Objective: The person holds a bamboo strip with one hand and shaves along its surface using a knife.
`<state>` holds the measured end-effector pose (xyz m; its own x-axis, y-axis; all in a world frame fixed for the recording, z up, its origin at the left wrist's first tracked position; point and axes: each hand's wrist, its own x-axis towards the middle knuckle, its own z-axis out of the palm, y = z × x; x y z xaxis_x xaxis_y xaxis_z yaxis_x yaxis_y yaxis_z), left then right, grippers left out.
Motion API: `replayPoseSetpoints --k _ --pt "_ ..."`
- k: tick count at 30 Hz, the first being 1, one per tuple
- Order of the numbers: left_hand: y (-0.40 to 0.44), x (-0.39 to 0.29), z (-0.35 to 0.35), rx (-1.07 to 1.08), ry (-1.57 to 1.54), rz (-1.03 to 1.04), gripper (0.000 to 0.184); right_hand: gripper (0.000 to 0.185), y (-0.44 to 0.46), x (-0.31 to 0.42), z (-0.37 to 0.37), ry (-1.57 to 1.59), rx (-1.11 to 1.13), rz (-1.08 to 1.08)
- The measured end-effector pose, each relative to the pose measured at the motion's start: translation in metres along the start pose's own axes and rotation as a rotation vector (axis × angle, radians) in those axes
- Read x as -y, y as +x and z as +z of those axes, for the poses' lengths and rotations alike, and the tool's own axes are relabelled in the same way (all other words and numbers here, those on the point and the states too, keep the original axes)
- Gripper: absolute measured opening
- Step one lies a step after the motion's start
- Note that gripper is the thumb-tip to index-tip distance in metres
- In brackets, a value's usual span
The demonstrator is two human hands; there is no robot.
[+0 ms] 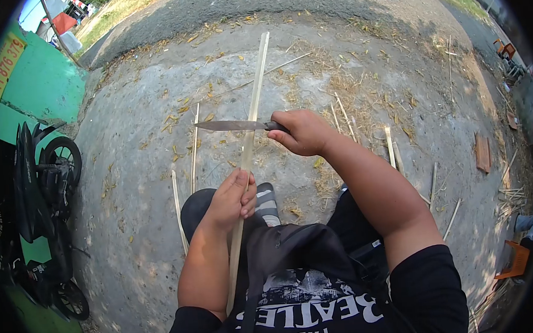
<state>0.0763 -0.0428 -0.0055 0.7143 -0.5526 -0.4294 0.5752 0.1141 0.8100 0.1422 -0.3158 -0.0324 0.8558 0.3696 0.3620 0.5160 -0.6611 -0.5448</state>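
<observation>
A long pale strip (257, 97), which looks like bamboo or wood, runs from beside my body up and away over the ground. My left hand (233, 199) is wrapped round its middle. In my right hand (303, 132) is the dark handle of a knife (230, 126). The blade points left and lies across the strip, above my left hand; whether its edge bites into the strip cannot be made out. The strip's lower end is partly hidden by my left hand and forearm.
Thin strips (196, 147) and shavings lie on the concrete ground (140, 192). A motorcycle (50, 179) stands by a green wall (48, 88) at left. At right are a brick-coloured block (482, 152), an orange chair (514, 260) and part of another person's leg (528, 226).
</observation>
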Motion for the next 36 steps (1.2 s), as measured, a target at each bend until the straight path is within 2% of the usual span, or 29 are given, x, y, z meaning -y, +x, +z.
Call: replayPoseSetpoints --k 3,6,9,14,20,23,27,30,33,36 --pt "-0.001 0.000 0.000 0.031 -0.077 -0.003 0.035 0.038 -0.001 0.006 0.001 -0.092 -0.043 -0.011" --pt "0.000 -0.002 0.000 0.071 -0.137 -0.006 0.035 0.039 -0.004 0.009 0.002 -0.129 -0.050 -0.169" --pt "-0.003 -0.002 -0.002 0.092 -0.186 -0.008 0.035 0.039 -0.001 0.006 0.003 -0.097 -0.062 -0.052" --pt "-0.002 0.000 -0.003 0.060 -0.172 -0.014 0.035 0.040 -0.002 0.008 0.002 -0.096 -0.062 -0.003" --pt "-0.003 -0.003 0.002 0.043 -0.136 -0.022 0.034 0.041 0.000 -0.005 -0.006 -0.148 -0.046 -0.043" --pt "0.000 -0.001 0.001 0.028 -0.144 -0.005 0.034 0.034 -0.001 0.009 0.001 -0.074 -0.085 -0.002" --pt "0.000 -0.004 0.002 0.011 -0.123 -0.006 0.033 0.035 -0.004 0.018 -0.004 -0.102 0.013 -0.079" --pt "0.000 0.000 0.002 0.000 -0.110 -0.031 0.033 0.040 0.001 0.007 0.006 -0.099 -0.106 0.010" --pt "0.000 0.003 0.001 0.004 -0.091 -0.041 0.033 0.039 0.003 0.000 -0.003 -0.095 -0.105 0.109" --pt "0.000 -0.001 0.002 0.014 -0.105 -0.032 0.032 0.038 -0.004 0.014 0.004 -0.068 -0.037 -0.049"
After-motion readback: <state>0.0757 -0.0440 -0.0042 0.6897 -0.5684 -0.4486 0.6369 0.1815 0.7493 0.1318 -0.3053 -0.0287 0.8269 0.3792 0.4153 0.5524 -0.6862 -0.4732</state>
